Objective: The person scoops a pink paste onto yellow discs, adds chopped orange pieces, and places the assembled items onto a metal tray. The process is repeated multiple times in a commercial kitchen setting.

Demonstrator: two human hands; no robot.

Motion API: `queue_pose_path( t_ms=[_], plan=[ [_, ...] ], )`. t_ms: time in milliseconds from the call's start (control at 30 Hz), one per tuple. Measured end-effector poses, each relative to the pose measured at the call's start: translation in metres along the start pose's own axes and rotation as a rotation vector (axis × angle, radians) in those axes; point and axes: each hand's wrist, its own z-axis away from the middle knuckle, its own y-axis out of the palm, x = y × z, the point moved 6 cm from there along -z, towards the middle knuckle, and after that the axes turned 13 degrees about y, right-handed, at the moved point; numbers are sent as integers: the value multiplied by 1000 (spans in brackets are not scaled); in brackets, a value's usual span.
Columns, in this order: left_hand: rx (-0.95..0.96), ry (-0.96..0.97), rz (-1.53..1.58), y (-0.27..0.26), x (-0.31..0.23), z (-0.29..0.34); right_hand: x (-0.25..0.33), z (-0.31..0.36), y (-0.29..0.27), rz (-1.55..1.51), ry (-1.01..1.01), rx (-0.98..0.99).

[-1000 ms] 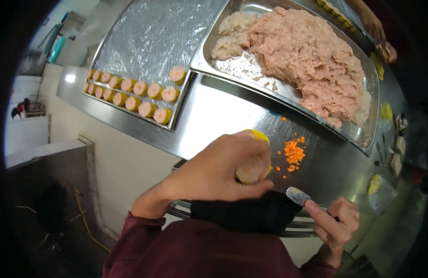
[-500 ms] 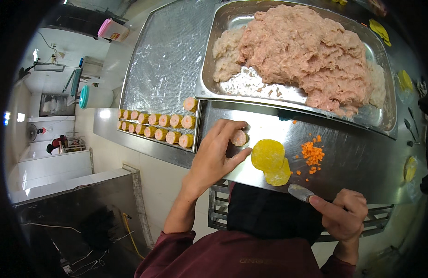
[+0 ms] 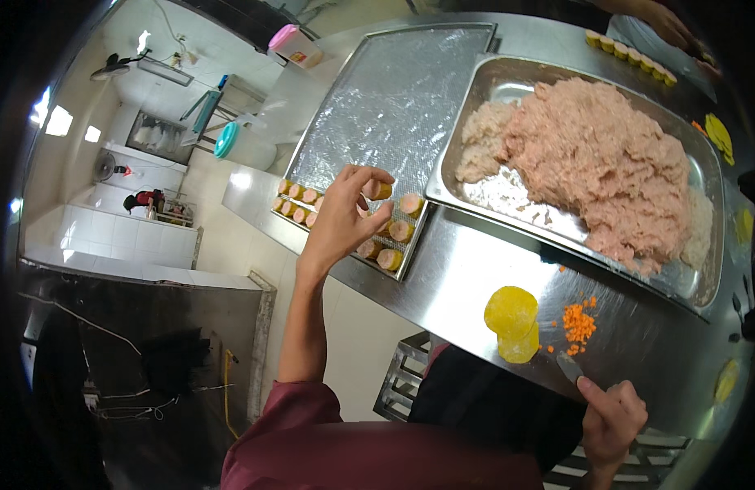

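My left hand [image 3: 332,224] is over the near edge of a film-lined metal tray [image 3: 402,90]. Its thumb and fingers are around a small meat roll [image 3: 378,191] with a yellow wrapper. Rows of similar rolls [image 3: 401,231] stand below and beside the hand, which hides some of them. Low at the table's near edge, my right hand [image 3: 613,418] grips a small flat-bladed spreader [image 3: 569,367]. Its blade points at diced carrot [image 3: 579,323]. Left of the carrot lie two overlapping yellow round wrappers [image 3: 511,312], dusted with white.
A deep steel pan [image 3: 549,235] heaped with pink minced meat [image 3: 598,163] fills the table's far right. Beyond it are another row of rolls [image 3: 631,55] and another person's hand [image 3: 672,24]. More yellow wrappers [image 3: 719,137] lie at the right. A pink-lidded tub [image 3: 296,46] stands far left.
My left hand has carried the roll from the bare tabletop leftward and away, over the tray. The right hand stays low with the spreader. The whole view has shifted and tilted.
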Motion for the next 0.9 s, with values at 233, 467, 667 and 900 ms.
queue_pose_path(
  t_ms=[233, 467, 667, 900],
  plan=[
    [141, -13, 123, 22, 40, -7, 0, -1, -1, -30, 47, 41],
    [193, -27, 132, 35, 50, -6, 2, -2, -1, -37, 55, 19],
    [219, 21, 41, 36, 42, -10, 3, -4, 2, -51, 70, 25],
    [116, 8, 93, 2, 6, -13, -12, 5, -11, -35, 125, -22]
  ],
)
